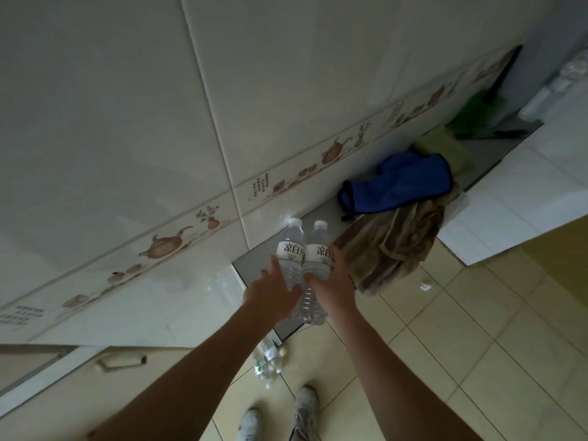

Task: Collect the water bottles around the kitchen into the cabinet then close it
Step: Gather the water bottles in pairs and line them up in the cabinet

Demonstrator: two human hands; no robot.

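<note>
Two clear water bottles with white caps and white labels stand side by side over a grey ledge against the tiled wall. My left hand wraps around the left bottle. My right hand closes on the right bottle from its right side. Whether their bases rest on the ledge or hang just above it is unclear. More water bottles lie on the floor below the ledge. A cabinet front with a handle sits at the lower left.
A brown towel lies crumpled right beside the bottles, with a blue cloth behind it and green items farther back. White tiled counter at right. My shoes stand on the beige floor tiles.
</note>
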